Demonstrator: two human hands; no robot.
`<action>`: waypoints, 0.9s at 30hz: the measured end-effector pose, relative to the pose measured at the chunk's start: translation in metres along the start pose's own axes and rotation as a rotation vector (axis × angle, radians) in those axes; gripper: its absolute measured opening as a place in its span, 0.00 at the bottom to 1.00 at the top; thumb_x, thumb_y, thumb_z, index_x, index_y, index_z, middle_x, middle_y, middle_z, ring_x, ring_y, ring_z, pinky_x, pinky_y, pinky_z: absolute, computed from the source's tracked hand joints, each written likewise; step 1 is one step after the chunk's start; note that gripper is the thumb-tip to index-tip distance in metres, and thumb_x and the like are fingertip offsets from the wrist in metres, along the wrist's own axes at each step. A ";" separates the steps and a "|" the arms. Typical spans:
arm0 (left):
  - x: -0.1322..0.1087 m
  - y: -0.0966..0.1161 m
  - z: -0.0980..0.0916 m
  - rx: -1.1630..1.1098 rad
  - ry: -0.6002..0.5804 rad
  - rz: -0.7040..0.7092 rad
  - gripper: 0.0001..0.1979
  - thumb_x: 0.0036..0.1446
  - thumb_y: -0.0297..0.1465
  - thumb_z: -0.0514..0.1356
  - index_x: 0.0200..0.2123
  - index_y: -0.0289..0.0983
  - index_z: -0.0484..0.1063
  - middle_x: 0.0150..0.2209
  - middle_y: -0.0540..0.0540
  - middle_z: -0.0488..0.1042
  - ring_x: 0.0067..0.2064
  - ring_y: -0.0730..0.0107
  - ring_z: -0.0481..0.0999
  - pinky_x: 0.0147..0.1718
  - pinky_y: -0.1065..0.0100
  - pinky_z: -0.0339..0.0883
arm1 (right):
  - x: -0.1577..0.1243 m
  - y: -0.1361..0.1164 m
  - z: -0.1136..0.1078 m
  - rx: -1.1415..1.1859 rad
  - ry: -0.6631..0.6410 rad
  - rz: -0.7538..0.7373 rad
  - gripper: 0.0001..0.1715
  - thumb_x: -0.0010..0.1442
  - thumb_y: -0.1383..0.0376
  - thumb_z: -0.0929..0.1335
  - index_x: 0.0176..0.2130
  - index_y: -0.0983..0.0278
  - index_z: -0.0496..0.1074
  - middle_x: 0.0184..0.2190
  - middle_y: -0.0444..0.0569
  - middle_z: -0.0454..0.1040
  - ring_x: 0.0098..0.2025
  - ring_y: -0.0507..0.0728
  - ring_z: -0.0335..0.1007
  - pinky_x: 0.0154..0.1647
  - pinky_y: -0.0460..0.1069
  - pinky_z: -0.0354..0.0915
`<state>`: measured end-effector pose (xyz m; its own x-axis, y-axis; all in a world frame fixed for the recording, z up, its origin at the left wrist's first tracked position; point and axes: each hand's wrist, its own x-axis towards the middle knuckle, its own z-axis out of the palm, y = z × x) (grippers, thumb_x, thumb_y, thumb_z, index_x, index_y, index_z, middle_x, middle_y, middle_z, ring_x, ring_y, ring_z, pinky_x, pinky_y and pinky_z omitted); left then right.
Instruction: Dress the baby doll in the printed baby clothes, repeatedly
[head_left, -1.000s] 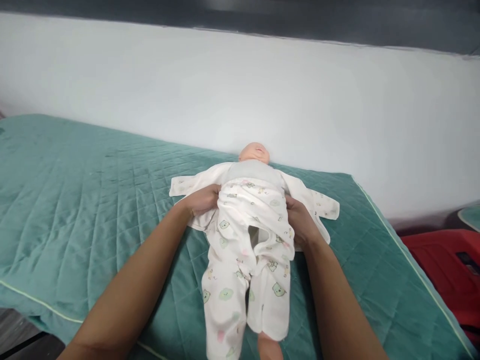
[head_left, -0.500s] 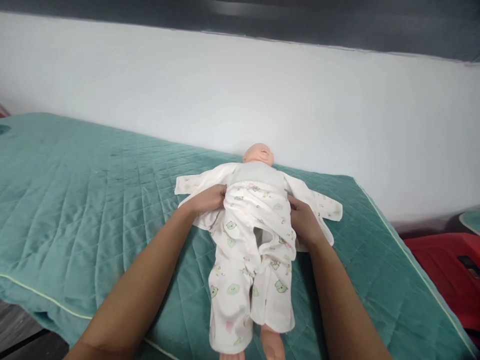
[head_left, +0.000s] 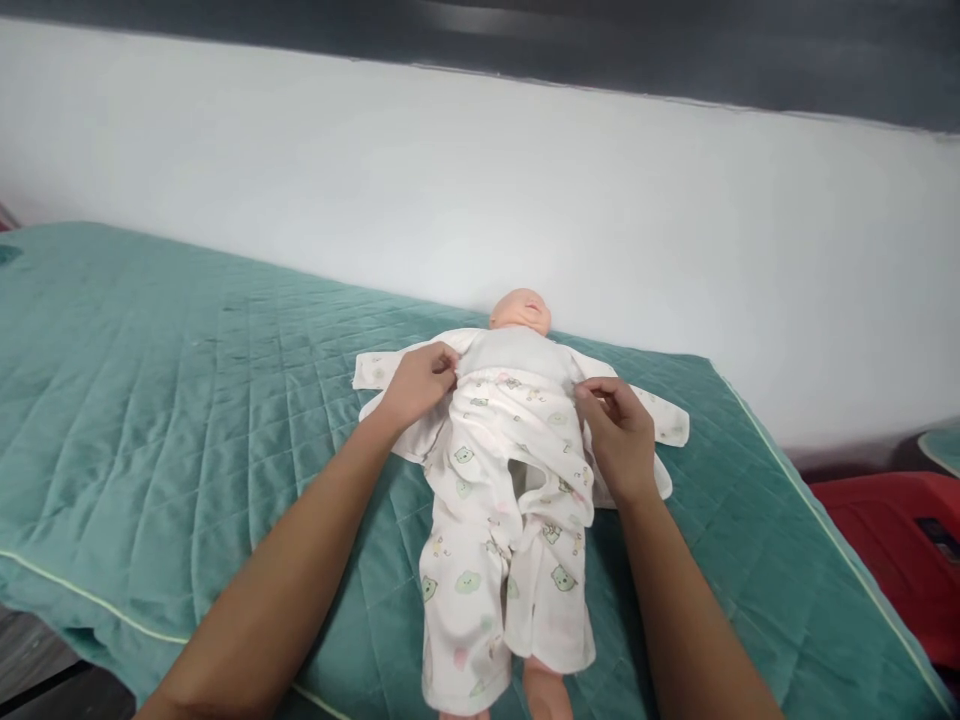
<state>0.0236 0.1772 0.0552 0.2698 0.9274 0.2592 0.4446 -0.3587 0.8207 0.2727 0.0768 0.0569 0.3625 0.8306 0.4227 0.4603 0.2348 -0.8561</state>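
Note:
A baby doll (head_left: 520, 310) lies on its back on a green quilted bed cover (head_left: 187, 400), head toward the wall. White printed trousers (head_left: 502, 520) cover its legs up to the waist, and an open white jacket (head_left: 652, 420) is spread under it. My left hand (head_left: 417, 385) pinches the waistband at the doll's left side as I see it. At the other side of the waist, my right hand (head_left: 619, 432) grips the waistband with curled fingers. The doll's feet stick out of the trouser legs at the bottom edge.
A pale wall (head_left: 525, 200) runs right behind the bed. A red object (head_left: 892, 540) stands beside the bed on the right. The bed's front edge with light piping (head_left: 75, 595) lies at the lower left.
Both hands have risen from the doll's hips to its waist, drawing the waistband higher up the grey torso. The view has shifted slightly, so the doll sits lower in the picture.

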 end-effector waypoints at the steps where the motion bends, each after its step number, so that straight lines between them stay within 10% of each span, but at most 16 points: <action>1: -0.001 0.002 0.000 -0.037 0.056 0.028 0.07 0.52 0.28 0.56 0.34 0.37 0.72 0.33 0.49 0.76 0.36 0.68 0.74 0.40 0.67 0.67 | 0.000 -0.003 0.002 0.007 -0.041 -0.046 0.09 0.60 0.57 0.69 0.37 0.59 0.74 0.38 0.48 0.75 0.40 0.57 0.70 0.45 0.52 0.67; 6: -0.003 0.010 0.000 -0.135 -0.044 0.225 0.07 0.58 0.34 0.57 0.34 0.38 0.73 0.39 0.46 0.75 0.44 0.65 0.73 0.46 0.66 0.67 | 0.006 -0.007 0.006 0.007 -0.225 -0.175 0.07 0.61 0.58 0.70 0.39 0.57 0.74 0.42 0.48 0.74 0.45 0.57 0.69 0.50 0.54 0.65; 15: -0.006 0.018 -0.005 -0.235 -0.405 0.181 0.15 0.59 0.43 0.60 0.39 0.37 0.73 0.40 0.47 0.73 0.42 0.66 0.71 0.41 0.68 0.64 | 0.019 -0.007 0.010 -0.115 -0.429 -0.098 0.12 0.57 0.57 0.72 0.38 0.60 0.68 0.38 0.46 0.69 0.41 0.56 0.64 0.45 0.52 0.62; 27: 0.002 0.014 -0.013 -0.202 -0.507 0.207 0.13 0.60 0.42 0.59 0.32 0.38 0.64 0.32 0.51 0.63 0.33 0.72 0.62 0.32 0.70 0.57 | 0.033 -0.020 0.012 -0.298 -0.584 -0.258 0.21 0.66 0.54 0.64 0.25 0.61 0.58 0.31 0.44 0.63 0.34 0.55 0.60 0.37 0.51 0.58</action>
<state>0.0190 0.1755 0.0742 0.7307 0.6559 0.1891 0.1812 -0.4535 0.8727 0.2656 0.1057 0.0842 -0.2441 0.9219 0.3008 0.7058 0.3816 -0.5968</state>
